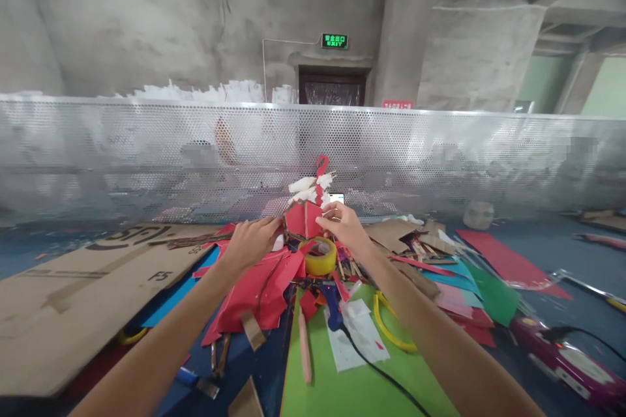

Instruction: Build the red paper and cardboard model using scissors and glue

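Between my two hands stands a red paper craft piece edged with thin brown twigs. A red ribbon loop and white flower-like pieces rise above it. My left hand has its fingers closed at the craft piece's left edge. My right hand pinches its right side between thumb and fingers. Just below sits a yellow tape roll, and under that lies a dark blue glue gun with a black cord.
A large cardboard sheet covers the left side. Red paper, a pink stick and a blue-handled cutter lie near the green board. Yellow handles and a purple power strip are right. A perforated metal screen stands behind.
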Demonstrator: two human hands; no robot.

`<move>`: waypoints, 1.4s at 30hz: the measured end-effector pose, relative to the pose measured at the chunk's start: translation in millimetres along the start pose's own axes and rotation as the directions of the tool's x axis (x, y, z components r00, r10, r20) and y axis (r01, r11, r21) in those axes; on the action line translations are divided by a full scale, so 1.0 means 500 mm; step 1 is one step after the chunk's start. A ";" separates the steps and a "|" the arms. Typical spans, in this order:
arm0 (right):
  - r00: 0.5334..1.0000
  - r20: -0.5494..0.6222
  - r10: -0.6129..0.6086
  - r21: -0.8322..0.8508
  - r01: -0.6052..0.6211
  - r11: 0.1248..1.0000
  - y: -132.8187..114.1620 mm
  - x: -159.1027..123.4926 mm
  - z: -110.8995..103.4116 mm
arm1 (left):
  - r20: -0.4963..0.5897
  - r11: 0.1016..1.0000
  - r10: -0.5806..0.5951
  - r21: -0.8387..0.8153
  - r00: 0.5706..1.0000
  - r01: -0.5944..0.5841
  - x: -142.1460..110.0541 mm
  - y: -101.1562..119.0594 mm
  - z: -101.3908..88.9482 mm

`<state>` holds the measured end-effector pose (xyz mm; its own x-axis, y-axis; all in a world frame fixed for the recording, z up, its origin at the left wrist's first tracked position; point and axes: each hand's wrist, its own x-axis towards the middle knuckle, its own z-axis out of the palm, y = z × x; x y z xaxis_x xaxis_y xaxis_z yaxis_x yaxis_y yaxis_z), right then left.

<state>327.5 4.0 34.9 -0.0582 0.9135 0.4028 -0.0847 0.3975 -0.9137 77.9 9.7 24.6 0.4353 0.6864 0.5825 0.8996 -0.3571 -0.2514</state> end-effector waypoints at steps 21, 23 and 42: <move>1.000 0.012 -0.006 -0.164 0.008 0.986 0.002 0.002 -0.002 | -0.025 0.999 0.034 -0.038 0.999 -0.034 -0.003 -0.006 0.029; 1.000 0.010 -0.006 -0.168 0.007 0.986 0.006 0.003 -0.003 | -0.029 0.997 0.051 -0.063 0.998 -0.053 -0.003 -0.007 0.037; 0.995 0.097 0.021 -0.116 -0.010 0.993 0.027 0.008 -0.005 | -0.063 0.986 0.083 -0.140 0.995 -0.091 -0.004 -0.006 0.035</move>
<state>328.5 13.5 24.0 -0.1559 0.9089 0.3867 0.0319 0.3960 -0.9177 74.7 20.5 10.4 0.5055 0.6128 0.6074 0.8421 -0.5037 -0.1926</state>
